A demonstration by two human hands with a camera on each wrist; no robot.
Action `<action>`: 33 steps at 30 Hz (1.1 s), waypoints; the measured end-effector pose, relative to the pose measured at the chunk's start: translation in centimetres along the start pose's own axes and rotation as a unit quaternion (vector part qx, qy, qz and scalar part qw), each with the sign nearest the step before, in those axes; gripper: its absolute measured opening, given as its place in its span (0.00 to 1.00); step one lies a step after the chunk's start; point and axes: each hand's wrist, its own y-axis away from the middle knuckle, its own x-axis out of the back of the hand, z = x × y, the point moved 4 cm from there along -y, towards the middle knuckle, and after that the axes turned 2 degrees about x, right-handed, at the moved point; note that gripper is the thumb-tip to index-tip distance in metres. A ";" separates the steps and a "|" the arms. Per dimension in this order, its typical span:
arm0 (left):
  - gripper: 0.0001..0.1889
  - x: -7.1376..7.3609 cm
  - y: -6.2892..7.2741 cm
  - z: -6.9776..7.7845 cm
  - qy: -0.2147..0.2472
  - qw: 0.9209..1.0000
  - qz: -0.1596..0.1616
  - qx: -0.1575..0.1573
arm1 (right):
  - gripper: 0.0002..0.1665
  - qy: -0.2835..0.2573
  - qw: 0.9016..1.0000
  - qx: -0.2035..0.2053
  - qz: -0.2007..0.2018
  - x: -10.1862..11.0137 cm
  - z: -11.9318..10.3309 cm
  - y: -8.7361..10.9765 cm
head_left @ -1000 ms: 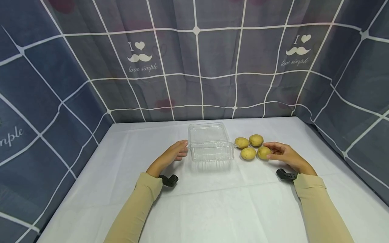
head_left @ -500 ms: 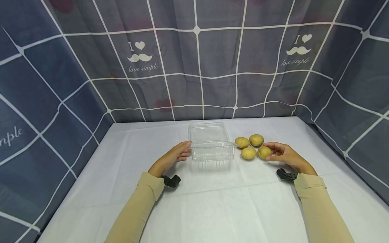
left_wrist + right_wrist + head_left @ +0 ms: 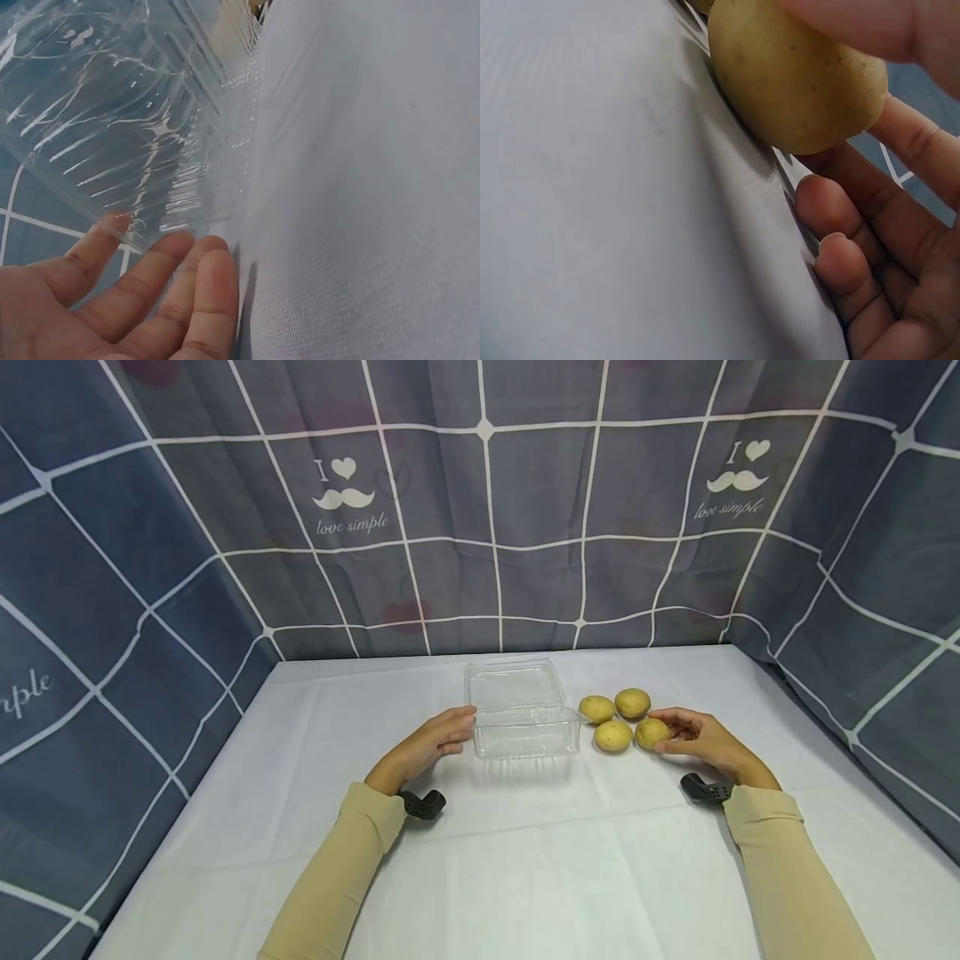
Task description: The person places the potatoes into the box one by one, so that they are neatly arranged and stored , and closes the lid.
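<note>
A clear plastic clamshell box [image 3: 527,739] stands on the white cloth with its lid [image 3: 515,685] raised at the back. The fingertips of my left hand [image 3: 429,746] touch its left end; in the left wrist view those fingers [image 3: 210,289] are extended against the ribbed clear wall. My right hand [image 3: 703,743] pinches the nearest-right potato [image 3: 651,733] between thumb and fingers. In the right wrist view this potato [image 3: 791,82] sits at the cloth, with the thumb partly covering it. Other potatoes [image 3: 612,736] lie between that one and the box.
Two more potatoes [image 3: 632,702] [image 3: 596,709] sit in the back row of the group, the left one close to the box's right rim. A white cloth [image 3: 540,868] covers the table. Dark checked curtains [image 3: 450,585] bound the back and both sides.
My left hand has moved slightly right until its fingertips meet the box, which has shifted very slightly right. The right hand stays at the same potato.
</note>
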 end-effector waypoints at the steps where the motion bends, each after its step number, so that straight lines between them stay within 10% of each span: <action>1: 0.37 0.0 0.0 0.0 -0.002 1.000 -0.003 -0.003 | 0.36 0.001 1.000 -0.001 0.001 0.0 0.0 0.0; 33: 0.48 0.7 -0.1 -0.6 -0.035 0.999 -0.014 -0.031 | 0.33 0.009 1.000 -0.008 0.021 -0.1 0.1 0.0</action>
